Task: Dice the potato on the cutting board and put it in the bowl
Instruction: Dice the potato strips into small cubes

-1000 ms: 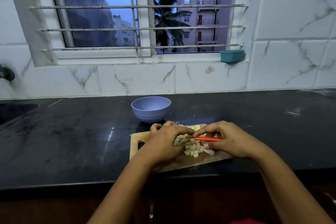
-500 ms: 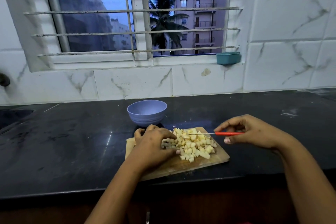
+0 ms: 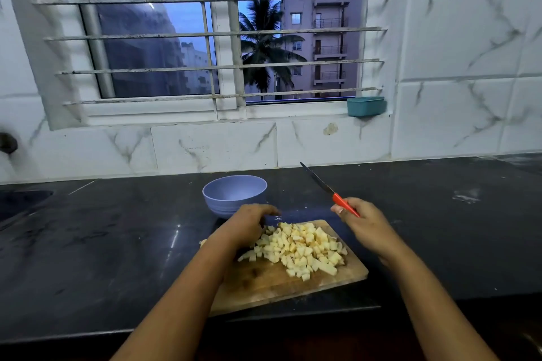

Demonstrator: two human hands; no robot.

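Observation:
A pile of pale diced potato point(image 3: 302, 246) lies on the wooden cutting board point(image 3: 264, 284) near the counter's front edge. An empty lavender bowl point(image 3: 234, 193) stands just behind the board. My left hand point(image 3: 249, 224) arches over the board's far left part with curved fingers, against the left side of the pile; nothing shows in its grip. My right hand point(image 3: 363, 226) hovers over the board's far right corner and grips the red handle of a knife point(image 3: 344, 204). The dark blade points up and away toward the wall, clear of the potato.
The black counter point(image 3: 117, 243) runs left to a sink recess point(image 3: 17, 202) and right along the tiled wall. A teal box point(image 3: 366, 106) sits on the window sill. A small potato bit point(image 3: 203, 242) lies off the board's left edge.
My right hand drew the knife off the pile, moved right and swung the blade up toward the wall. My left hand shifted to the far left side of the pile.

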